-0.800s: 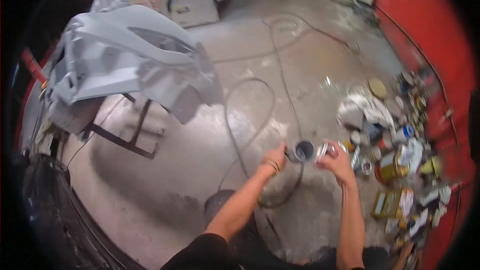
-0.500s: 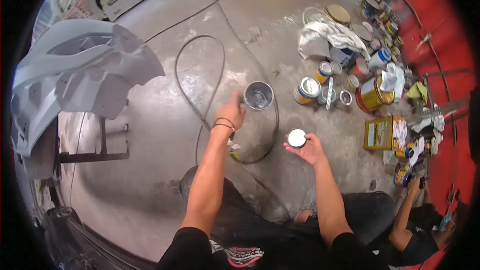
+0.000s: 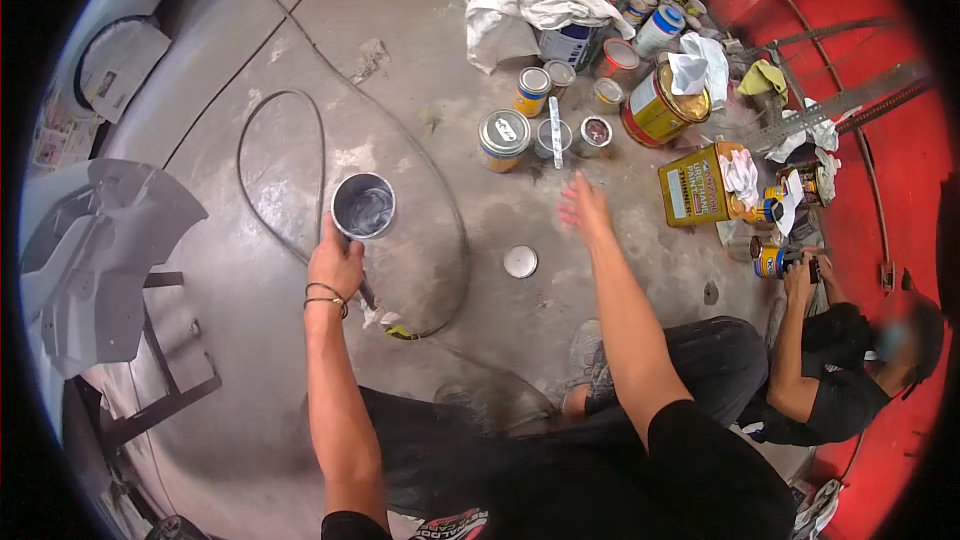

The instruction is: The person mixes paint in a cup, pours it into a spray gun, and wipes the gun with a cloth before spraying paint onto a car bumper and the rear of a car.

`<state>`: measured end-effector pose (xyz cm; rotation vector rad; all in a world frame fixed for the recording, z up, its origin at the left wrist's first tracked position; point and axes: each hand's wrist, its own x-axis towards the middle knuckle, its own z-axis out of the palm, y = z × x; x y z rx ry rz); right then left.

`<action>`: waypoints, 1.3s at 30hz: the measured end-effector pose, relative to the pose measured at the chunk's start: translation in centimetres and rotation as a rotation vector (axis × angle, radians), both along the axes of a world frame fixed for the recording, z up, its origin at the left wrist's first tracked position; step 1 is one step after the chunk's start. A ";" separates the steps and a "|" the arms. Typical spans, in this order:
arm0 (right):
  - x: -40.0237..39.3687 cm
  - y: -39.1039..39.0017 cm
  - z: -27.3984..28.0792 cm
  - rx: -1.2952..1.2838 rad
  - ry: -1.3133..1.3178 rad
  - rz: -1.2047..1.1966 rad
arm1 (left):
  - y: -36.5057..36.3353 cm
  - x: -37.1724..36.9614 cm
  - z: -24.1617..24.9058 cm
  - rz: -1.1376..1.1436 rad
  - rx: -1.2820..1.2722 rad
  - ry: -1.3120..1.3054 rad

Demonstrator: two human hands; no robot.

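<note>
Grasping the cup (image 3: 364, 206) in the left hand (image 3: 335, 265), mouth up with gray contents inside, above the floor (image 3: 420, 120) and well in from its right edge along the red wall (image 3: 835, 180). Holding out the right hand (image 3: 585, 206), released and with fingers spread, beyond and right of a white lid (image 3: 520, 261) lying flat on the floor, just short of a jar (image 3: 543, 143) with a stick (image 3: 556, 130) across its top, with the thinner tin (image 3: 684, 192) closer to that edge.
</note>
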<state>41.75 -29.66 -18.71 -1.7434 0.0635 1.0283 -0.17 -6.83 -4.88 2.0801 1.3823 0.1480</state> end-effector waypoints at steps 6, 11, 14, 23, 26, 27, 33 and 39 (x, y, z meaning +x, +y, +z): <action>2.0 4.6 -0.4 0.103 0.021 0.067 | -1.4 0.6 1.6 -0.009 0.008 -0.046; 1.1 5.8 -0.4 0.050 -0.099 0.019 | -1.3 0.2 1.6 0.015 -0.018 -0.011; 1.0 5.5 -0.9 0.029 -0.224 -0.010 | -1.6 0.6 2.1 0.017 -0.005 0.014; 0.4 5.2 -1.5 0.092 -0.250 -0.115 | -1.4 0.9 2.0 -0.005 0.061 0.032; 0.2 4.9 -1.6 0.169 -0.118 -0.149 | -1.4 1.3 2.2 0.016 0.031 0.017; 0.2 4.9 -1.6 0.201 -0.091 -0.172 | -1.4 1.4 2.1 0.027 0.014 0.004; 3.9 3.5 -3.2 0.276 -0.050 -0.290 | -1.3 1.0 1.7 0.003 0.024 0.008; 8.3 1.3 -3.3 0.176 -0.081 -0.230 | -1.3 0.4 1.6 0.042 -0.034 0.021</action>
